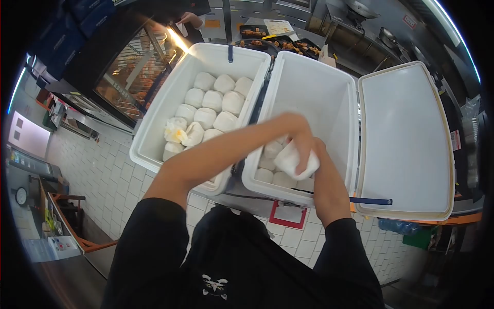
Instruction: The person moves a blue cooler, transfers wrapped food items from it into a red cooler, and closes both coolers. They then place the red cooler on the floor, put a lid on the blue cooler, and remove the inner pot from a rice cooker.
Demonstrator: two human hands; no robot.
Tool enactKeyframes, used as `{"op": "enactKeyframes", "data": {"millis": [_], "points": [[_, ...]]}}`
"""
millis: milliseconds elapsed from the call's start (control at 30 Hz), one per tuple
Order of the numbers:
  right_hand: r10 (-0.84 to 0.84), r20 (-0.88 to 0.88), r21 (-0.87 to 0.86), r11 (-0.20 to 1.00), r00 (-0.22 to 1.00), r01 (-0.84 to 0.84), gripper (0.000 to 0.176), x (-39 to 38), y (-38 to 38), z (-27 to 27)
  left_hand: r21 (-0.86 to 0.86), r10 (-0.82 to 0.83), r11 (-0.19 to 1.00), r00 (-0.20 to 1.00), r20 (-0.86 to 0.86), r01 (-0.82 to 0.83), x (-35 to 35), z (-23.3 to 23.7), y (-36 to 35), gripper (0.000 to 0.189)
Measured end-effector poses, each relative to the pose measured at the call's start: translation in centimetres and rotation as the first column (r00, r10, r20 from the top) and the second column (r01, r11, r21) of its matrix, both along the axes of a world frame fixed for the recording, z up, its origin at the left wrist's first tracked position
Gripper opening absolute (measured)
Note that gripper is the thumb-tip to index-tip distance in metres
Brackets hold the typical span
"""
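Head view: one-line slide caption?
Left hand and right hand hold a white wrapped bundle over the right cooler; left cooler holds more.
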State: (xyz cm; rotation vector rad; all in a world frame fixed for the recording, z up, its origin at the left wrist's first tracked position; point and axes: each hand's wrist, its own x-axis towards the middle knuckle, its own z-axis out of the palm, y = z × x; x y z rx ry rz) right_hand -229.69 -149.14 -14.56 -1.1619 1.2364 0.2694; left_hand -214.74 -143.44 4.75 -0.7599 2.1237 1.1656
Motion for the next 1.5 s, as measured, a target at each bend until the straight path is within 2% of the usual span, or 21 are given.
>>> {"op": "enactKeyframes", "data": {"millis": [67,133,167,200,267,333,433,533,600,667,767,867,967,1033,1133,1167,1233,1333,1367,1433,1500], "points": [[-0.195,0.096,-0.004,0.981,0.976,0.196,0.064,0.3,1.0,0.2,-0.033,0.081,0.994,0.895,-0.439,-0.106,5.0,4.5,-0.4,0.080],[-0.003,-0.037,0.038,0.999,0.999,0.004,0.064,1.0,-0.3,-0.7,-0.014,0.228,0.954,0.757,-0.613,-0.299,11.0,8.6,0.0,0.073],[0.290,-0.193,0.125,0.955,0.937,-0.270,0.064,1.6,-1.7,-1.7,0.058,0.357,0.906,0.682,-0.638,-0.419,14.2,9.9,0.4,0.070],[0.264,-0.160,0.119,0.962,0.951,-0.247,0.064,1.4,-1.5,-0.9,0.142,0.455,0.840,0.539,-0.708,-0.523,17.6,9.8,0.8,0.066],[0.206,-0.086,0.103,0.975,0.975,-0.197,0.064,1.2,-0.8,2.3,0.376,0.647,0.639,0.203,-0.735,-0.671,24.0,7.2,0.8,0.055],[0.129,-0.002,0.082,0.988,0.992,-0.129,0.063,-0.1,-2.3,4.0,0.568,0.749,0.225,-0.233,-0.620,-0.791,28.3,2.9,0.4,0.056],[-0.013,0.253,-0.102,0.994,0.967,0.040,0.063,-0.6,-4.1,10.3,0.521,0.783,0.038,-0.298,-0.546,-0.853,32.6,-2.4,-1.6,0.053],[-0.016,0.564,-0.212,0.963,0.825,0.163,0.063,2.2,-5.7,16.6,0.528,0.819,0.184,-0.167,-0.548,-0.829,34.3,-5.7,-3.2,0.055],[0.086,0.674,-0.334,0.921,0.734,0.199,0.064,7.2,-5.7,19.5,0.604,0.828,0.170,-0.219,-0.516,-0.779,34.3,-6.5,-3.8,0.055],[0.203,0.689,-0.450,0.872,0.695,0.192,0.062,13.2,-6.3,20.2,0.614,0.840,0.118,-0.252,-0.481,-0.781,34.2,-6.8,-3.8,0.057],[0.275,0.493,-0.460,0.888,0.825,-0.021,0.058,21.5,-6.7,20.8,0.520,0.863,0.019,-0.248,-0.440,-0.854,34.9,-6.8,-4.1,0.054],[0.451,0.126,-0.502,0.797,0.883,-0.336,0.061,27.0,-7.9,20.2,0.025,0.759,0.076,0.042,-0.650,-0.997,35.1,-5.6,-3.8,0.057],[0.490,-0.084,-0.543,0.708,0.867,-0.453,0.064,28.9,-8.7,17.9,-0.400,0.691,0.096,0.350,-0.633,-0.911,36.5,-3.4,-3.0,0.062],[0.460,-0.108,-0.626,0.657,0.882,-0.420,0.064,29.0,-8.7,16.9,-0.459,0.705,0.209,0.458,-0.541,-0.863,37.3,-2.8,-3.2,0.064],[0.415,-0.026,-0.882,0.419,0.910,-0.216,0.060,28.3,-9.5,16.5,-0.482,0.615,0.394,0.614,-0.494,-0.782,38.9,-5.3,-4.4,0.063],[0.376,0.071,-0.859,0.494,0.924,-0.135,0.062,27.8,-9.9,17.0,-0.485,0.559,0.456,0.664,-0.496,-0.746,39.1,-6.4,-4.7,0.062],[0.206,-0.077,-0.966,0.229,0.976,-0.124,0.061,27.2,-8.5,18.5,-0.745,0.425,0.208,0.745,-0.514,-0.633,37.1,-6.6,-2.6,0.054],[0.293,-0.059,-0.994,0.069,0.954,-0.083,0.058,26.8,-6.2,18.6,-0.923,0.319,-0.082,0.868,-0.382,-0.376,34.7,-6.8,-1.1,0.045],[0.348,-0.153,-0.982,0.050,0.925,-0.181,0.054,27.1,-5.1,18.5,-0.945,0.307,-0.164,0.896,-0.322,-0.284,34.3,-7.0,-1.0,0.044],[0.455,-0.333,-0.930,-0.012,0.826,-0.368,0.045,28.0,-2.4,17.9,-0.928,0.326,-0.101,0.869,-0.372,-0.359,35.0,-8.7,-1.3,0.041],[0.298,-0.610,-0.778,-0.400,0.735,-0.484,0.050,29.2,1.9,14.2,-0.893,0.361,-0.076,0.822,-0.440,-0.444,35.2,-9.8,-1.6,0.039]]}}
